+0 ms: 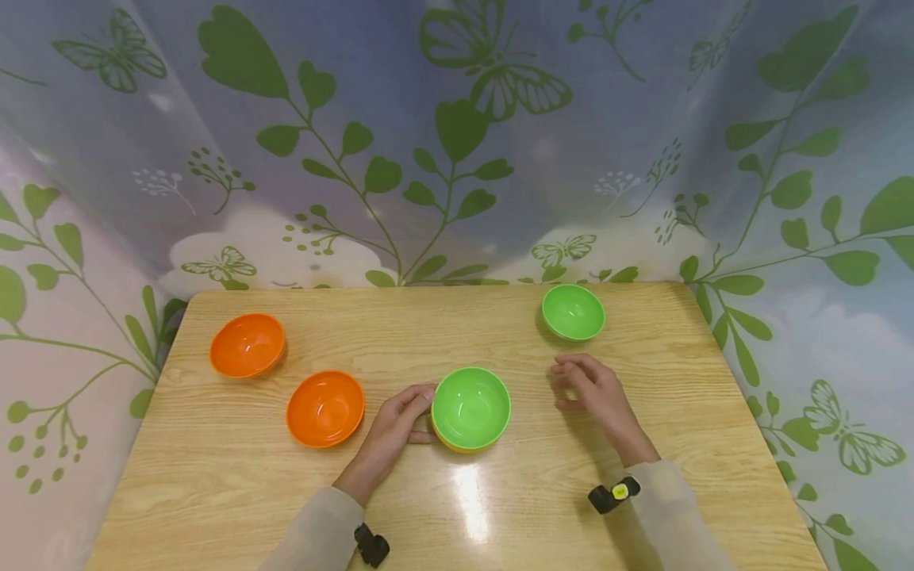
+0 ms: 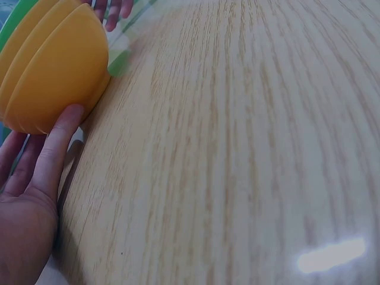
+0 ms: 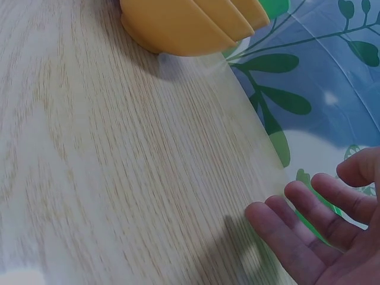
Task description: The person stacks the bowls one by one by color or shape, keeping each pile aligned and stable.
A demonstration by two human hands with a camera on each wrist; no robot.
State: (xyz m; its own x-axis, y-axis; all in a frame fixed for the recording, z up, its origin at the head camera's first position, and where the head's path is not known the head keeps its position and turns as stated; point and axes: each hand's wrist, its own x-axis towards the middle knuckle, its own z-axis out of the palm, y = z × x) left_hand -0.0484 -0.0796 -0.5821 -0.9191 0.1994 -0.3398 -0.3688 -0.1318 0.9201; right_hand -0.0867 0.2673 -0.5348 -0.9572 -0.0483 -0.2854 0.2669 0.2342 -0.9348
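Note:
In the middle of the table, a stack of yellow bowls has a green bowl on top. My left hand touches the left side of this stack, its fingers fairly straight against the lower yellow wall. My right hand is apart from the stack, to its right, with relaxed fingers and nothing held. Just beyond that hand sits another green bowl. The right wrist view shows the stacked yellow bowls away from the right fingers.
Two orange bowls stand on the left of the wooden table: one orange bowl near the far left corner, the other orange bowl beside my left hand. A leaf-patterned curtain hangs behind the table's back edge.

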